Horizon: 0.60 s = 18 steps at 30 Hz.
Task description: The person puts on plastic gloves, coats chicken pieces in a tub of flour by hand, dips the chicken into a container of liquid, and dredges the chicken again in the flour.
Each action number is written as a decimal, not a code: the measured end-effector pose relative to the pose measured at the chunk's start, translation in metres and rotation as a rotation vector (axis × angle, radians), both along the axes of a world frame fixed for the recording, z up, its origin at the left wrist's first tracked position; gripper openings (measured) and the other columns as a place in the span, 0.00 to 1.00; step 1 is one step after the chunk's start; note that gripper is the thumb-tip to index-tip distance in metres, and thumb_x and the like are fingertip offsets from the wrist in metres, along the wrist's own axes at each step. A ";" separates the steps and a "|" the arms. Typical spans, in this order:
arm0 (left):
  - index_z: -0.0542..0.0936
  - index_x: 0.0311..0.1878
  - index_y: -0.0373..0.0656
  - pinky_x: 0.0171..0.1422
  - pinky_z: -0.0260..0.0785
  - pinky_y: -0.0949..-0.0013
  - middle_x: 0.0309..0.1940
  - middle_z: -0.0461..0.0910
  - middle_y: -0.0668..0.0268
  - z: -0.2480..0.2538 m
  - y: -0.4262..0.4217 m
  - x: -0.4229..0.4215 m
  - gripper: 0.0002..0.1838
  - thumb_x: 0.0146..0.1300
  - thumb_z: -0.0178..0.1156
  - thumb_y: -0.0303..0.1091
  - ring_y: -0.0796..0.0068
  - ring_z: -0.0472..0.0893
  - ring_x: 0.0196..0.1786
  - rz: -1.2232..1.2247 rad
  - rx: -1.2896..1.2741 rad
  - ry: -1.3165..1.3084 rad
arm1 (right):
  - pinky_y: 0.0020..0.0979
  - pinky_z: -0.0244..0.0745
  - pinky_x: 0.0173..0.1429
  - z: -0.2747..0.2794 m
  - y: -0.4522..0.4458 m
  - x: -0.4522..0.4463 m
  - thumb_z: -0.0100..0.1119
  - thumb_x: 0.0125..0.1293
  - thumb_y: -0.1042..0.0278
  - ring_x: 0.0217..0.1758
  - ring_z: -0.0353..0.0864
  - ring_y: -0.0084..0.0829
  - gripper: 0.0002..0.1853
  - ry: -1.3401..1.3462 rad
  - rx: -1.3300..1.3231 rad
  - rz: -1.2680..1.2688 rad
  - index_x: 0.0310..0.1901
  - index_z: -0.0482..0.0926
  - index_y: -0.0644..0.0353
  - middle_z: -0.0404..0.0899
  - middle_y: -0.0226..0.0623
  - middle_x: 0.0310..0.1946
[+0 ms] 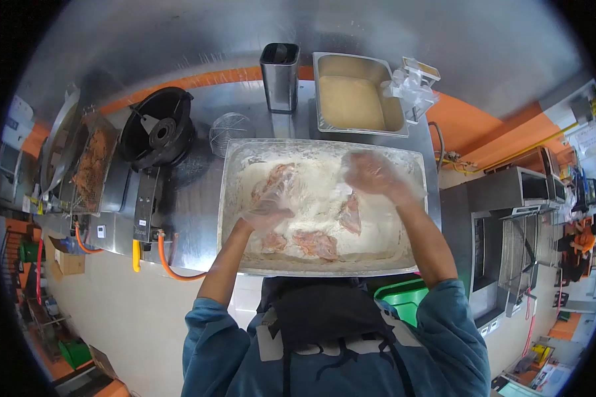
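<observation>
A large metal tray of white flour lies in front of me. Several raw chicken pieces rest in it: one piece at the upper left, another piece right of centre, and a piece near the front edge. My left hand, in a clear glove, lies low at the lower end of the upper-left piece, thumb apart and fingers stretched out. Over the right side of the flour is my right hand, also gloved; motion smears its fingers, and anything under it is hidden.
Behind the tray stand a tall metal holder, a deep pan of yellowish powder and a wire whisk or strainer. To the left are a black round pot and a basket of fried food. A green bin sits below.
</observation>
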<state>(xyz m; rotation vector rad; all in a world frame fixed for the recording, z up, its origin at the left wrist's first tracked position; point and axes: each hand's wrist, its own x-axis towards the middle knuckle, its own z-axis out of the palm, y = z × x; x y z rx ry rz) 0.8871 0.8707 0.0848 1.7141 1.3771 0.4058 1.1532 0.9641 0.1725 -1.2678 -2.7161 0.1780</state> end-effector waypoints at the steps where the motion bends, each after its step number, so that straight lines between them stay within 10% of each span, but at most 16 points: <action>1: 0.66 0.50 0.36 0.52 0.58 0.62 0.42 0.69 0.55 0.005 -0.003 0.000 0.29 0.46 0.54 0.42 0.60 0.67 0.48 -0.053 0.110 0.127 | 0.37 0.70 0.38 -0.003 0.014 0.013 0.55 0.48 0.55 0.33 0.74 0.42 0.17 -0.031 -0.088 0.018 0.33 0.73 0.62 0.74 0.44 0.29; 11: 0.52 0.61 0.35 0.67 0.40 0.63 0.62 0.47 0.47 0.066 -0.034 -0.023 0.42 0.45 0.56 0.48 0.49 0.47 0.65 -0.158 0.400 0.408 | 0.35 0.69 0.37 0.010 0.024 0.061 0.55 0.49 0.60 0.33 0.74 0.37 0.09 -0.120 -0.314 -0.163 0.27 0.76 0.56 0.75 0.41 0.26; 14: 0.57 0.58 0.33 0.67 0.40 0.60 0.62 0.48 0.48 0.081 -0.046 -0.026 0.40 0.46 0.54 0.49 0.47 0.48 0.64 -0.113 0.357 0.397 | 0.33 0.67 0.37 -0.028 0.053 0.125 0.53 0.48 0.63 0.32 0.74 0.35 0.08 -0.440 0.010 0.420 0.27 0.76 0.56 0.75 0.40 0.24; 18: 0.56 0.60 0.33 0.67 0.42 0.59 0.62 0.49 0.50 0.085 -0.057 -0.030 0.40 0.47 0.52 0.49 0.46 0.49 0.64 -0.137 0.385 0.396 | 0.31 0.66 0.38 -0.037 0.047 0.169 0.49 0.48 0.65 0.31 0.73 0.33 0.06 -0.670 0.200 0.091 0.24 0.75 0.56 0.73 0.37 0.24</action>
